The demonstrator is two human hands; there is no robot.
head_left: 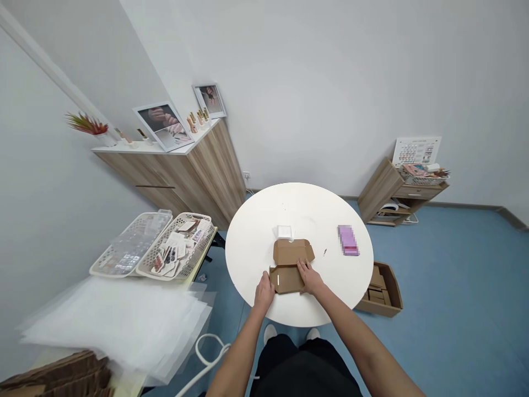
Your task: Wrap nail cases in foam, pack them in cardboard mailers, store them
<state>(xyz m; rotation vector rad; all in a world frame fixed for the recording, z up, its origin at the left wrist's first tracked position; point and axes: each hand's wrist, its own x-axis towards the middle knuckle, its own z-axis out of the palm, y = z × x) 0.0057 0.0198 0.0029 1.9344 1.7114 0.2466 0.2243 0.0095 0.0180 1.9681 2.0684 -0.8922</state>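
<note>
On a round white table [264, 231], the left hand [264, 290] grips the near left edge of an unfolded kraft cardboard mailer box [285, 270], while the right hand [311, 277] lies open, pressing flat on it. Just beyond the box sits a small white packet [284, 232]; further right, a pink packet [348, 240]. Past the table's rim, a cardboard box [382, 289] on the floor holds flat brown blanks [377, 286].

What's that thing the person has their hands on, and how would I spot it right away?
Find the round white table. At the edge nearest the person lies an open brown cardboard box, the only thing under both the left hand and the right hand, unlike the pink packet off to the side.
</note>
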